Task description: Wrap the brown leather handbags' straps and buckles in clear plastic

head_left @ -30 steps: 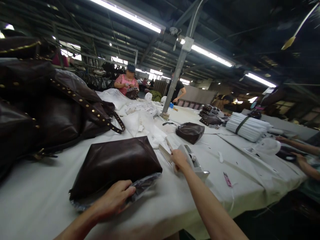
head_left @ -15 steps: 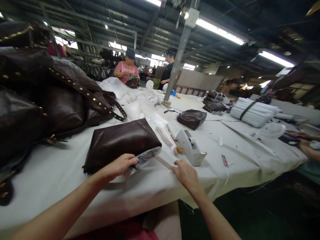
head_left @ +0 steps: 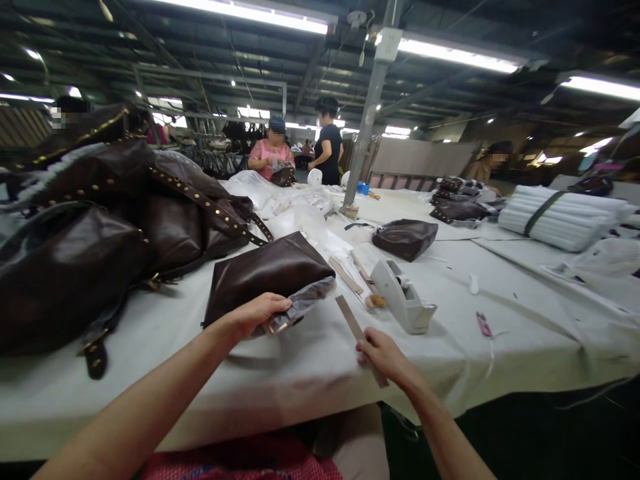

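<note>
A dark brown leather bag (head_left: 265, 270) lies on the white-covered table in front of me. My left hand (head_left: 263, 312) is closed on the clear plastic wrap (head_left: 307, 298) at the bag's near edge, fingers pinched. To the right, my right hand (head_left: 380, 352) grips a flat grey-brown strip (head_left: 353, 320); one end points up toward the bag and the other sticks out below the hand. The strip is apart from the bag. A grey tape dispenser (head_left: 400, 297) stands just beyond my right hand.
Studded brown bags (head_left: 165, 220) are heaped at the left. More flat strips (head_left: 347, 275) lie behind the dispenser. Pink thread snips (head_left: 483, 325), a small brown pouch (head_left: 405, 238) and a strapped white bundle (head_left: 560, 217) sit rightward. A metal post (head_left: 367, 127) rises mid-table; people work beyond.
The strip has come away from the bag's near edge and now stands apart, tilted upward in my right hand. My left hand still holds the plastic. The camera view has shifted left.
</note>
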Tool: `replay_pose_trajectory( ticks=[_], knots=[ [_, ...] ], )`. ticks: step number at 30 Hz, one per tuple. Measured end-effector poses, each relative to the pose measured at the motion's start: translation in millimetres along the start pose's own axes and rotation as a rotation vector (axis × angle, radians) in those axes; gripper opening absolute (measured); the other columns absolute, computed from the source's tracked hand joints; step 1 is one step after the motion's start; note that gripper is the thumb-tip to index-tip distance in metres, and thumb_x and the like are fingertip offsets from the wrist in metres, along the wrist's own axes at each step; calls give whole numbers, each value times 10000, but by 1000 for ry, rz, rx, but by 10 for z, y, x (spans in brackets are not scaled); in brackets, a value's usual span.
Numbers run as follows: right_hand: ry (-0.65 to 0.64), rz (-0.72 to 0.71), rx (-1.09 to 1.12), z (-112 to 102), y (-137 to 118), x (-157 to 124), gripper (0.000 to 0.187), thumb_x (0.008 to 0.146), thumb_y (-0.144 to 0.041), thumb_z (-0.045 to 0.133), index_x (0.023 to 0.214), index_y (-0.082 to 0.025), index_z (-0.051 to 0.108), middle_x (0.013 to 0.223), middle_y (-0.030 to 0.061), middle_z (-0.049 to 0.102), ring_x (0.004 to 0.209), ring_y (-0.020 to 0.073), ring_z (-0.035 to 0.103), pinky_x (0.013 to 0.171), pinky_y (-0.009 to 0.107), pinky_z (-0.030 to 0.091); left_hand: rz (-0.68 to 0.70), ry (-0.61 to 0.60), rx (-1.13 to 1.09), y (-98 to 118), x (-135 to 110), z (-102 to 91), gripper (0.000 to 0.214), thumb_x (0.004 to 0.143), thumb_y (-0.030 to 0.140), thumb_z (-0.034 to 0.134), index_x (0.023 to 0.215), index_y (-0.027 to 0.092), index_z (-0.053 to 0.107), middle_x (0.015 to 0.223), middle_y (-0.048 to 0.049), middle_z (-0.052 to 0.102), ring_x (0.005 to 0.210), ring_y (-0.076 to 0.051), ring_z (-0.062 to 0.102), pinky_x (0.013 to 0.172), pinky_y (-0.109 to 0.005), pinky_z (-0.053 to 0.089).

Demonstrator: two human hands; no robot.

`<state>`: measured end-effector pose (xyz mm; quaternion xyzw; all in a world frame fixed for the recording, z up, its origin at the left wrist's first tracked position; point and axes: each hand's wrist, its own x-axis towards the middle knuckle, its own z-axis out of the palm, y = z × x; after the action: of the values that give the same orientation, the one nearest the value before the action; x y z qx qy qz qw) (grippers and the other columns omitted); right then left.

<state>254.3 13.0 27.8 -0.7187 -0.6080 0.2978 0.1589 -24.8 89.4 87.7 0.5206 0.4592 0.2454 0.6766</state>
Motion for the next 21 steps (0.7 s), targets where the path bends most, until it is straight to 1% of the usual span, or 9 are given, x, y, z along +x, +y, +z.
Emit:
replay_pose_trajectory(
  ticks=[2,3,4,5,7,10,16,21],
  knots=[
    [-96,-88,447,87,29,-267,165,880,-315,471,801,-180,526,766,21,663,551,107,577,536,223,401,-4,-1,-28,36,-9,-30,367,615,423,745,762,94,674,656,-30,637,532,-108,512,522,-231,354],
    [-141,-128,648,139,18,-382,199,858,-377,519,805,-185,523,758,6,651,507,89,534,509,215,381,1,-2,-35,52,-10,-44,355,614,410,752,755,93,676,655,-32,644,535,-111,521,527,-232,360],
    [-178,-152,796,194,-10,-476,249,831,-432,561,805,-188,524,733,-10,634,471,74,490,483,208,354,5,-3,-38,66,-10,-55,349,611,401,757,752,92,677,654,-34,648,538,-114,530,531,-233,364],
    [-204,-159,875,251,-54,-543,294,808,-476,588,799,-189,526,695,-26,613,440,62,448,460,201,325,8,0,-39,78,-9,-63,348,608,397,763,751,91,678,653,-36,652,540,-116,537,534,-234,369],
    [-228,-148,927,367,-168,-597,353,789,-532,597,781,-187,526,620,-48,573,399,49,395,422,194,270,11,9,-39,93,-10,-68,352,600,397,774,751,94,678,647,-32,652,538,-117,540,538,-234,374],
    [-242,-157,910,517,-323,-533,382,791,-562,565,783,-181,531,578,-55,557,369,43,378,397,189,232,24,17,-37,84,-31,-61,350,596,399,785,731,98,668,627,-19,637,526,-103,520,534,-221,363],
    [-283,-179,866,707,-454,-344,388,776,-566,549,789,-179,518,569,-61,555,356,40,392,385,189,245,32,24,-51,20,-103,-63,367,594,436,779,726,116,656,604,0,600,506,-96,472,513,-220,332],
    [-242,-211,860,813,-522,-257,364,785,-552,522,781,-188,509,567,-62,551,365,45,396,393,193,259,72,-21,-19,-8,-130,-67,384,582,459,783,676,120,629,602,14,564,527,-88,451,530,-217,324]
  ],
)
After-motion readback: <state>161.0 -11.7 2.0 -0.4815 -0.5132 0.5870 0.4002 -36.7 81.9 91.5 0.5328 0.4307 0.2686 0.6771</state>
